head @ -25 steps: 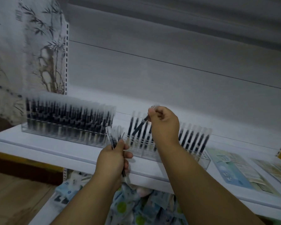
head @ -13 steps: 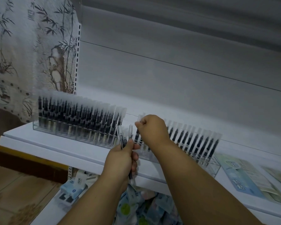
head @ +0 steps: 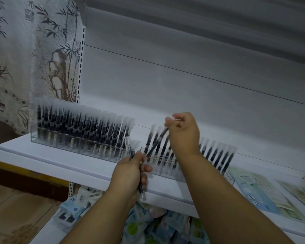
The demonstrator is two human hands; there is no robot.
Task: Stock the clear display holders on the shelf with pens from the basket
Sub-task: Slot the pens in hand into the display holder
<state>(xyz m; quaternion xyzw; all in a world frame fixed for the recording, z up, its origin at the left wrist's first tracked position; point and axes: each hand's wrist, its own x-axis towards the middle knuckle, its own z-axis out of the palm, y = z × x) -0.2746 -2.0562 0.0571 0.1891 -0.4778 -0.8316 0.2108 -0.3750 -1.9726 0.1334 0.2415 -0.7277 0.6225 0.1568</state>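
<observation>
Two clear display holders stand on the white shelf [head: 63, 164]. The left holder [head: 74, 143] is packed with black pens with frosted caps. The right holder [head: 209, 166] holds pens at both ends, and my arm hides its middle. My left hand [head: 130, 171] grips a small bundle of pens [head: 139, 187] in front of the shelf edge. My right hand [head: 183, 132] pinches a single black pen [head: 157, 143] by its cap, tilted down-left over the right holder's left end. No basket is in sight.
Pale printed sheets [head: 261, 192] lie flat on the shelf to the right of the holders. Packaged goods in blue and green wrappers [head: 148, 224] fill the lower shelf beneath my hands. A bamboo-print wall [head: 33, 55] and wooden floor [head: 16, 208] are at the left.
My right hand has risen from next to the left hand, drawing one pen up and out of the bundle and over the right holder. The view shifted slightly leftward.
</observation>
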